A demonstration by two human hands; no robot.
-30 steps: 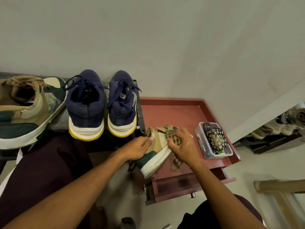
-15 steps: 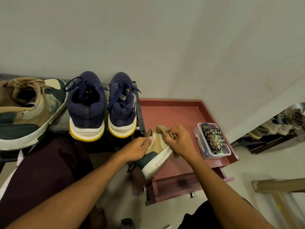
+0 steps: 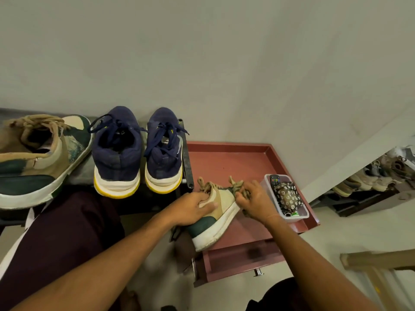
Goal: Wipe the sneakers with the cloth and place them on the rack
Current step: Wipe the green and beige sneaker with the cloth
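gripping the tan-and-green sneaker (image 3: 215,223) at its collar, your left hand (image 3: 193,207) has its fingers tucked over the padded rim and the thumb laid flat along the suede-like tan side panel. the shoe sits tilted over the front left corner of the red table (image 3: 224,162), its thick, scuffed white sole and dark green heel hanging past the edge toward you and the toe aimed at the wall. your right hand (image 3: 256,200) is curled tight at the toe end, bunched round the cloth (image 3: 246,194). only a crumpled scrap shows between the fingers, next to the ropy beige laces, and i cannot tell exactly where cloth ends and lace begins.

its mate (image 3: 38,158) lies on the rack (image 3: 186,158) at far left, same coarse laces, the green panel looking rubbed and pale. beside it stand two navy knit sneakers (image 3: 116,153), heels toward you, with white midsoles edged in yellow. the rack shows as a dark metal bar just right of them.

the table has a raised lip like a tray and a drawer (image 3: 242,257) pulled open below. near its right edge sits a clear, rounded plastic tub (image 3: 292,217) holding a black remote (image 3: 275,180) and a daisy-print pouch (image 3: 288,196).
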